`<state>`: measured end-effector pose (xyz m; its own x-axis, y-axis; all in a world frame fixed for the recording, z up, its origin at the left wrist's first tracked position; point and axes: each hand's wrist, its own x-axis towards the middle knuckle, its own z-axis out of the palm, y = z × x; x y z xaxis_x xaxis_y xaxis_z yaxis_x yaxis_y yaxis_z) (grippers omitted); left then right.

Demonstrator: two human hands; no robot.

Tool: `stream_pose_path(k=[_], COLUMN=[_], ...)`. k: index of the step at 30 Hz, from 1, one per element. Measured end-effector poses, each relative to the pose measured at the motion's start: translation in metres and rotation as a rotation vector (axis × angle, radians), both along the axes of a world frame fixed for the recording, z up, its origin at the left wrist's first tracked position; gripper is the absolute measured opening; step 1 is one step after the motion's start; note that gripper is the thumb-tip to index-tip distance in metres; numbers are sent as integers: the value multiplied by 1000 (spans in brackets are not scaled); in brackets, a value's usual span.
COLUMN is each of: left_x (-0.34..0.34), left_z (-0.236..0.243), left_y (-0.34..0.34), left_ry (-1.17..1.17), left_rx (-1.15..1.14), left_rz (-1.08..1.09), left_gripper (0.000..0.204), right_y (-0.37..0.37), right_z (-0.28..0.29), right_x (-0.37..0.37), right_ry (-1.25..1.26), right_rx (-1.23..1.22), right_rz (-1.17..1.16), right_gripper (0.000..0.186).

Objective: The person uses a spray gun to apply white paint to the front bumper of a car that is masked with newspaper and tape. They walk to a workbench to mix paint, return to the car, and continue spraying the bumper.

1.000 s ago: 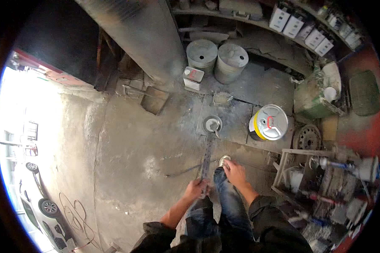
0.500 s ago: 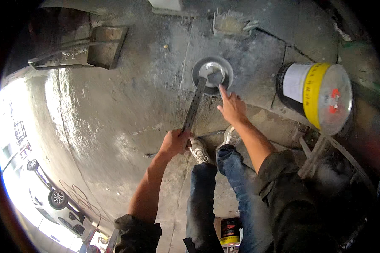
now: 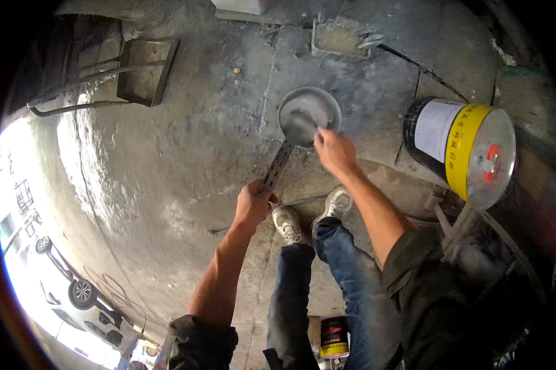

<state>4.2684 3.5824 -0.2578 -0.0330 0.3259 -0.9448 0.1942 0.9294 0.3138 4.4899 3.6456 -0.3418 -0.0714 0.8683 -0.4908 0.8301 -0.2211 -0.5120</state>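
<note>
My left hand (image 3: 253, 200) is closed round the near end of a dark metal strip (image 3: 277, 166) with a row of slots. The strip slants up and away to the near rim of a round grey bowl (image 3: 331, 103) on the floor. Over the near side of the bowl is a flat, dark grey scraper-like blade (image 3: 299, 127), smeared by motion, which covers the strip's far end. My right hand (image 3: 336, 151) is closed at the bowl's near right rim, its fingers on the blade's edge. Greyish material shows inside the bowl.
Right of my right hand lies a large black drum (image 3: 460, 148) with a yellow band. Beyond the bowl sits a dirty shallow tray (image 3: 341, 52). A metal pan with a handle (image 3: 145, 73) is at far left. Between my legs stands a black can (image 3: 335, 338). A hose (image 3: 299, 202) crosses near my shoes.
My right hand has gone from an outstretched index finger to a closed grip and shifted slightly down. The grey blade has moved toward the left and nearer, over the strip's end.
</note>
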Motion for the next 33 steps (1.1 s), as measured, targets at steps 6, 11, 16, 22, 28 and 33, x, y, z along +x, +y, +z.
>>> stream_pose_path(k=[6, 11, 16, 22, 28, 33], left_x=[-9, 6, -25, -19, -39, -20], left_z=[1, -3, -3, -8, -25, 2], left_y=[-1, 13, 5, 10, -6, 7], left_ry=[128, 53, 76, 135, 362, 283], left_rx=[4, 4, -54, -20, 157, 117], left_rz=[-34, -33, 43, -26, -333, -257], left_gripper=[17, 16, 17, 27, 34, 32], right_y=[-47, -6, -48, -15, 35, 16], right_z=[87, -23, 50, -11, -15, 12], right_x=[-30, 7, -33, -10, 6, 9], right_ry=[39, -182, 79, -93, -194, -97], right_rx=[117, 181, 107, 44, 117, 111], right_rz=[201, -15, 94, -50, 28, -5], right_gripper=[27, 29, 35, 30, 24, 27])
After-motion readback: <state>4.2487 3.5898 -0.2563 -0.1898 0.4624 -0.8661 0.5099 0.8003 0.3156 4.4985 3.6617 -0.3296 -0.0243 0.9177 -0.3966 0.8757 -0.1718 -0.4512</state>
